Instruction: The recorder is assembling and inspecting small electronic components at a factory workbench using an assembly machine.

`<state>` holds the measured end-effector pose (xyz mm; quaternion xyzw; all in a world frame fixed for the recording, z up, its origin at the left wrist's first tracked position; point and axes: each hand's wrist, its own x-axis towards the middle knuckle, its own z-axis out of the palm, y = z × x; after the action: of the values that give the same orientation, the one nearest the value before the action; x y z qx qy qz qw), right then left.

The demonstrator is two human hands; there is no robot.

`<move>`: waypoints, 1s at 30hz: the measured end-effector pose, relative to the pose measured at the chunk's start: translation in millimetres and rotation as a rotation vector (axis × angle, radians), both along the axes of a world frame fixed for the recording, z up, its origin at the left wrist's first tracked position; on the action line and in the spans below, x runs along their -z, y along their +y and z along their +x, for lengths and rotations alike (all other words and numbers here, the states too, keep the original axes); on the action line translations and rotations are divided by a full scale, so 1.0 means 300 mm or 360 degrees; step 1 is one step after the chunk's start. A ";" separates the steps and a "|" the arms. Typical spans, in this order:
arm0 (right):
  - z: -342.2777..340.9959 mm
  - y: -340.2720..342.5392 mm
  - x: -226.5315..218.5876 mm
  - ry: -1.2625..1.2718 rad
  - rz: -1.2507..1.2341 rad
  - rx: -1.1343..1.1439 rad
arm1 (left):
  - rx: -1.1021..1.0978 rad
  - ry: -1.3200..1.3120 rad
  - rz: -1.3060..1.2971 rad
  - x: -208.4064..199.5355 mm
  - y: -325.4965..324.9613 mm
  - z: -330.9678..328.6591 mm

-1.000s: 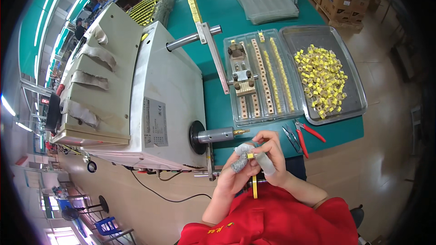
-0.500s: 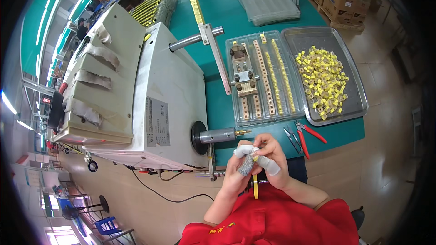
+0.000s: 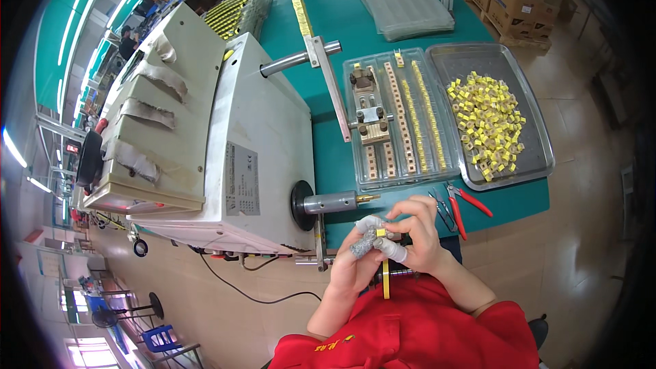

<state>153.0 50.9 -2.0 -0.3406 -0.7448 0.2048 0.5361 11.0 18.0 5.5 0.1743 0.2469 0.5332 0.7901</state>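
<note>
Low in front of my red top, both hands meet around a small yellow-wrapped coil. My left hand is closed on it from the left, with white and grey wraps on its fingers. From the right, the bent fingers and white-wrapped thumb of my right hand close on the same coil. Fingers partly hide the piece. Beneath the hands hangs a strip of yellow tape. Just beyond them is a machine spindle with a brass-coloured tip.
A white machine stands on the left. Beyond the hands, a clear plastic tray holds rows of coils and a metal fixture. A metal tray bears yellow coils. Red-handled cutters and tweezers lie near the edge.
My right hand's fingers have lifted and spread slightly to the right. More of the coil's yellow face shows between the hands. The view has shifted slightly.
</note>
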 end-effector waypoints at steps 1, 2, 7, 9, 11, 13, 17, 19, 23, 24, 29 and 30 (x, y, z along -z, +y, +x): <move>0.000 0.001 0.003 -0.0006 0.0036 0.0025 | 0.0026 -0.0006 -0.0018 0.001 -0.001 0.000; 0.000 0.001 0.002 -0.0004 0.0037 0.0023 | 0.0023 -0.0004 -0.0016 0.001 -0.001 0.002; -0.005 -0.006 0.007 0.0161 -0.0129 -0.0069 | -0.0074 0.0507 0.0255 -0.003 -0.001 0.012; -0.015 -0.015 0.026 0.0251 -0.0257 -0.0127 | -0.0077 0.0432 0.0232 0.006 0.000 0.011; -0.021 -0.019 0.027 0.0342 -0.0384 -0.0194 | -0.0088 0.0359 0.0209 0.005 0.001 0.008; -0.020 -0.024 0.009 0.0377 -0.0481 -0.0284 | -0.0127 0.0205 0.0056 -0.007 -0.002 0.006; -0.032 -0.029 0.018 0.0386 -0.0486 -0.0241 | -0.0113 0.0146 0.0048 0.000 -0.006 0.006; -0.037 -0.028 0.037 0.0483 -0.0509 -0.0256 | -0.0151 0.0158 0.0021 0.000 -0.012 0.016; -0.039 -0.032 0.057 0.0624 -0.0644 -0.0336 | -0.0183 0.0152 0.0062 -0.008 -0.006 0.030; -0.037 -0.033 0.055 0.0724 -0.0771 -0.0421 | -0.0208 0.0209 0.0118 -0.002 -0.005 0.030; -0.029 -0.025 0.011 0.1151 -0.1136 -0.0795 | -0.0272 0.0308 0.0276 -0.009 -0.002 0.036; -0.025 -0.019 0.004 0.1212 -0.1185 -0.0883 | -0.0263 0.0301 0.0284 -0.011 -0.003 0.035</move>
<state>145.5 45.2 -3.1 -0.2009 -0.4397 0.6918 0.5364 21.4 17.2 8.7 0.2724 0.2854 0.5975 0.6981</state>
